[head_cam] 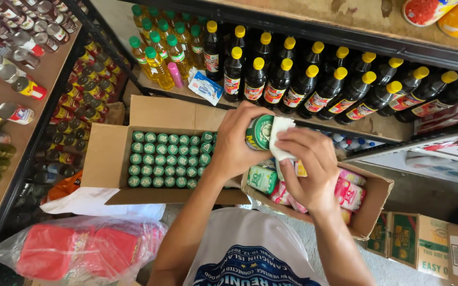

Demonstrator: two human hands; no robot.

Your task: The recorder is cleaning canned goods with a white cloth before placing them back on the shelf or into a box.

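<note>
A green-topped can (260, 132) was being wiped, held up above the open cardboard box (112, 159) of green-capped items (168, 160). The can was clasped in the left hand (238, 143), its grip closed around the can's side. A white cloth (280, 139) was pressed to the can's rim by the right hand (308, 167), fingers folded narrowly over it. Judged from this, a turn of the can under the cloth would be called for next. Dark bottles (314, 85) were ranged on the shelf (377, 127) behind.
</note>
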